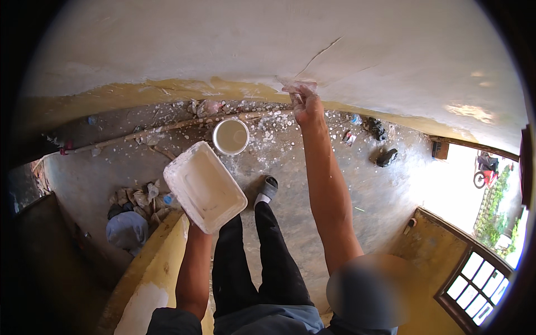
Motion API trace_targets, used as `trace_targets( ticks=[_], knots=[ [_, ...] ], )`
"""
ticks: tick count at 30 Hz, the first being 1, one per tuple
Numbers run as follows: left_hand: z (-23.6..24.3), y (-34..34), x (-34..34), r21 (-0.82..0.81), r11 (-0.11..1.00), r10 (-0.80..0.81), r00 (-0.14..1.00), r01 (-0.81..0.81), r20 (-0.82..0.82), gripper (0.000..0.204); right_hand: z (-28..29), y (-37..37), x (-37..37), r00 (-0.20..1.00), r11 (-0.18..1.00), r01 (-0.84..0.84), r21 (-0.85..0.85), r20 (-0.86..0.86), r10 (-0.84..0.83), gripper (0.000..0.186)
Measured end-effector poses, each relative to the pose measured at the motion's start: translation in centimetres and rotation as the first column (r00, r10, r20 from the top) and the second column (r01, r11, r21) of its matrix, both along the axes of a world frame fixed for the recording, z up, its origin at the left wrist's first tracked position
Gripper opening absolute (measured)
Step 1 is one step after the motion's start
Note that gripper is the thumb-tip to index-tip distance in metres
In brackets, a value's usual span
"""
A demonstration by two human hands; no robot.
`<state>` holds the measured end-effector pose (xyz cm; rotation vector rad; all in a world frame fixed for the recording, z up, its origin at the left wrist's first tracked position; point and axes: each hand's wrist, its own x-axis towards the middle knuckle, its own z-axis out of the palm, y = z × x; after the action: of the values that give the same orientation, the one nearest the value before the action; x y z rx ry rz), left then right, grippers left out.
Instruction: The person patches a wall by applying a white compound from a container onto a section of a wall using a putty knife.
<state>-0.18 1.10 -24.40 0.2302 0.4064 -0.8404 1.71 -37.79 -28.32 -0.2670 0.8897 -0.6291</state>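
My left hand (195, 232) carries a white rectangular plastic tub (238, 202) from underneath; its fingers are hidden by the tub. Pale, wet putty (205, 181) coats the inside of the tub. Stretched up ahead, my right hand (306, 106) grips a flat, pinkish, putty-smeared scraper (301, 87) and presses it against the wall (234, 56). The fingers are whitened with putty. Pale filler covers most of the wall, with a yellow strip left along its foot. A thin raised line (319, 56) runs up from near the scraper.
A round white bucket (231, 137) stands on the splattered floor beside a long pole (134, 135). Crumpled sacks (137, 200) lie at left, next to a low yellow wall (148, 265). Dark bags (386, 157) lie right of my arm, toward a bright doorway (455, 173). A windowed door (474, 285) stands lower right.
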Motion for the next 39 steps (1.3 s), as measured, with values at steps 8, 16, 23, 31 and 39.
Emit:
trace_targets(
  ticks=[8,16,23,31,39],
  knots=[
    [0.3,-0.4,-0.5,-0.029,1.000,0.006,1.000,-0.005,0.027,0.061,11.4,-0.1,0.5,1.000,0.990,0.009,-0.138,0.027,-0.005,0.017],
    [0.8,-0.4,-1.1,-0.041,0.999,-0.006,0.999,0.007,0.032,0.061,25.7,-0.5,0.7,0.977,0.952,-0.011,-0.307,0.200,0.075,0.047],
    [1.4,-0.8,-1.8,-0.045,0.999,-0.024,0.999,0.025,0.034,0.060,30.9,1.4,-6.1,0.963,0.792,-0.067,-0.607,0.170,0.211,0.029],
    [0.9,0.1,-2.9,-0.011,0.999,-0.035,0.999,0.036,0.025,0.059,4.7,1.1,-12.1,0.994,0.993,0.094,-0.066,-0.045,-0.097,0.023],
    [0.3,0.8,-3.5,0.037,0.996,-0.082,0.997,0.081,0.015,0.059,-5.4,-5.7,-6.1,0.924,0.658,-0.348,-0.667,-0.364,0.120,0.016]
  ],
)
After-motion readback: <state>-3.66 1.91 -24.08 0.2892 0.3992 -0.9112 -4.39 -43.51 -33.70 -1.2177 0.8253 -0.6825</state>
